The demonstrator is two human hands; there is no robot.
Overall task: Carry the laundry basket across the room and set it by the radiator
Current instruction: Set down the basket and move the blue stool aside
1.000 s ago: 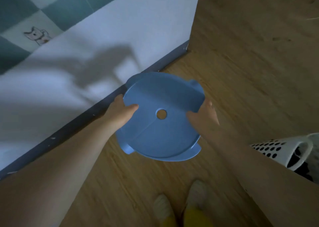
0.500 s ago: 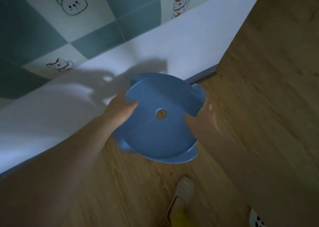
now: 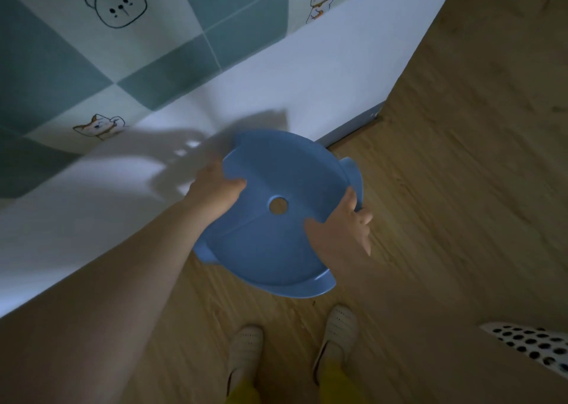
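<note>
Both hands are on a round blue plastic stool [image 3: 276, 219] at frame centre, held above the wooden floor [image 3: 461, 188]. The left hand [image 3: 215, 193] grips its left rim, the right hand [image 3: 344, 231] clasps its right edge. The white perforated laundry basket [image 3: 534, 346] sits at the lower right corner, well apart from both hands.

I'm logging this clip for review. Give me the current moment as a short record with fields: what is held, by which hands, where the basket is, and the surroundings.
held item: round blue plastic piece with a centre hole
left hand: grips its left edge
right hand: grips its right edge
laundry basket: white, perforated, at lower right, not held
floor: wood-look
wall: teal and pale tiles with cartoon animals
feet: in pale slippers
</note>
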